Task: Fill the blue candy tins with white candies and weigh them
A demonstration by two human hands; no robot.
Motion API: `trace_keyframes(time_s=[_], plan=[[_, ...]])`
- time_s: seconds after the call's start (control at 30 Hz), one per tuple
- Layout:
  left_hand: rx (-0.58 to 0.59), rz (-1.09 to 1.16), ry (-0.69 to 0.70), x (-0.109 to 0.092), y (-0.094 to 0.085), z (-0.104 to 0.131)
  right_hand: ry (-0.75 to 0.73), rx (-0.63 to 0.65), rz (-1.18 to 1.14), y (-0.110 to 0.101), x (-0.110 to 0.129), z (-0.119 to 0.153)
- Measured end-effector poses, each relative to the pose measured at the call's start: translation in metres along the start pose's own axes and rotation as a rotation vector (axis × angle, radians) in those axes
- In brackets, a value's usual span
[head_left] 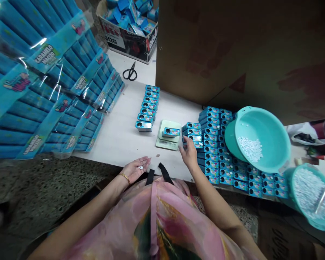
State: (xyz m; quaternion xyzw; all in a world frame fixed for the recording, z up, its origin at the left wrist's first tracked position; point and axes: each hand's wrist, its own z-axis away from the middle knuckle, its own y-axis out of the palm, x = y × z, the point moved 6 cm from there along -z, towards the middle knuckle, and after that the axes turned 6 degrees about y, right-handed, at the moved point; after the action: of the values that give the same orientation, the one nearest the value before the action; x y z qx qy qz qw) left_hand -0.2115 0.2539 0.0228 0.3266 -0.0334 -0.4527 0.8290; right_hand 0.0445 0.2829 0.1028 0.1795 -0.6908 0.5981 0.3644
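left hand (134, 171) cupped open, white sweets (141, 167) on palm; right hand (190, 153) half curled at blue tins (194, 132), right of frame middle, i can't tell grip. tins look light, stiff; pinch sides.

Clock centred on your white table (116, 124), twelve straight ahead of you. Ten o'clock: blue display boxes (48, 92), stacked in rows under glossy clear wrap. Eleven: black-handled scissors (130, 70), blades pointing away from you; beyond, open printed carton (127, 43), heaped with jumbled blue packs (132, 16). One to two: large brown carton (233, 54), reddish marks on side facing you. Three: clear plastic bag (304, 131), dark contents indistinct. Eight: speckled floor (43, 187). Between four and five: low brown box (281, 238), dark lettering.
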Motion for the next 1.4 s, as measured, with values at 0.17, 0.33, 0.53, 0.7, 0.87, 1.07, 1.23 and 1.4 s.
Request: trace_keyframes(time_s=[0.17, 0.33, 0.53, 0.7, 0.87, 1.07, 1.23, 1.4], plan=[[-0.005, 0.016, 0.062, -0.011, 0.000, 0.005, -0.074, -0.034, 0.073, -0.005, 0.023, -0.028], [0.127, -0.035, 0.110, -0.011, 0.024, 0.003, -0.278, 0.284, -0.005, 0.035, 0.072, 0.015], [0.293, -0.066, 0.081, 0.013, 0.059, -0.004, -0.335, 0.486, 0.128, 0.079, 0.091, 0.058], [0.322, -0.034, 0.031, 0.019, 0.071, -0.005, -0.340, 0.504, 0.020, 0.065, 0.076, 0.045], [0.349, -0.055, 0.088, -0.005, 0.086, -0.003, -0.289, 0.270, -0.054, 0.035, 0.069, -0.007], [0.252, -0.058, 0.117, -0.019, 0.070, -0.001, -0.264, 0.037, 0.008, 0.015, 0.059, -0.049], [0.064, -0.039, 0.133, -0.024, 0.012, -0.002, -0.159, -0.107, 0.023, -0.016, 0.027, -0.029], [-0.158, -0.028, 0.165, -0.037, -0.046, -0.006, -0.083, -0.174, 0.023, -0.034, 0.003, -0.021]])
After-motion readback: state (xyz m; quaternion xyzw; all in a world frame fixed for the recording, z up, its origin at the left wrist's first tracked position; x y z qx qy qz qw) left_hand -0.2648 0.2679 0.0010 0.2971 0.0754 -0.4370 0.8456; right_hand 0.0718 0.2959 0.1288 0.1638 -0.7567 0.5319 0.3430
